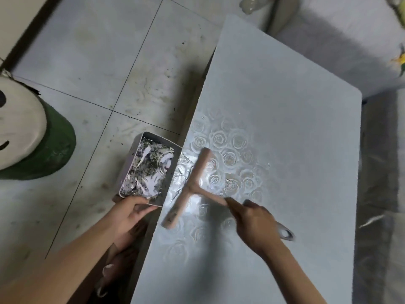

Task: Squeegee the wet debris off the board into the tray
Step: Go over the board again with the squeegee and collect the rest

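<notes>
**Tiled floor, one board, one tray at its edge**

Grey floor tiles (pixel 98 62), speckled with dirt, lie open to the left of the pale rose-patterned board (pixel 285 106). The board's far and right parts are bare, and wet sheen sits near its left edge. One tray (pixel 129 163), full of wet debris (pixel 149 170), is held against that left edge. The left hand (pixel 131 213) grips the tray's near corner, fingers curled round the rim. One pink squeegee (pixel 192 183) lies with its blade on the board just inside the same edge, beside the tray. The right hand (pixel 256 222) is wrapped round its handle. One green stool (pixel 32 139) stands well to the left.
</notes>
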A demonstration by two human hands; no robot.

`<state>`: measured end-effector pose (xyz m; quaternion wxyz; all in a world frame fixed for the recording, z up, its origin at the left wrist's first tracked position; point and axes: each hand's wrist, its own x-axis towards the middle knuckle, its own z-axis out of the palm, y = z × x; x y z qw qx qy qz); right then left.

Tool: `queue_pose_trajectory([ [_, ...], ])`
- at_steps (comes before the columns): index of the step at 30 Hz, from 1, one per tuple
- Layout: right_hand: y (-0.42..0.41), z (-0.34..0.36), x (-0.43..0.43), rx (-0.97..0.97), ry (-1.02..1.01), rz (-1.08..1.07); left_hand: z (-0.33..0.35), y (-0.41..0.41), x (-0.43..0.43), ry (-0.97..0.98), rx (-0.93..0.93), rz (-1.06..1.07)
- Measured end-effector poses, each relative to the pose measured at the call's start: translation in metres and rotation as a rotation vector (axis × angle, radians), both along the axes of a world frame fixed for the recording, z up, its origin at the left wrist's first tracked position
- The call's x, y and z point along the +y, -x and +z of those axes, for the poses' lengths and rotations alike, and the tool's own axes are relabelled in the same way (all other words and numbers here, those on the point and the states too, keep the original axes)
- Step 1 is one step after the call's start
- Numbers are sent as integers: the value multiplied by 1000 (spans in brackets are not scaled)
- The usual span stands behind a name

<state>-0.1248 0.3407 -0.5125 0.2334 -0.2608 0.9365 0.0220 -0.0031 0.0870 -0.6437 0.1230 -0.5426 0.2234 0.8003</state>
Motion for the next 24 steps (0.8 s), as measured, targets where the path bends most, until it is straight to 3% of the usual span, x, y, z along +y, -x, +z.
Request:
queue_pose_trajectory([
  [4,9,5,-37,69,9,196,-12,4,-7,-79,-86,68],
  [8,24,26,-21,178,-24,195,-2,5,-4,-72,-51,58],
  [12,17,10,-37,83,-30,168,-3,5,-4,-70,-61,65],
  [16,6,8,-54,130,21,195,-1,5,-3,-41,-123,38],
  [19,-2,19,-8,111,97,-33,4,6,-4,-45,-109,47],
  [24,-33,38,105,-66,-172,-402,6,9,-7,-61,-117,60],
])
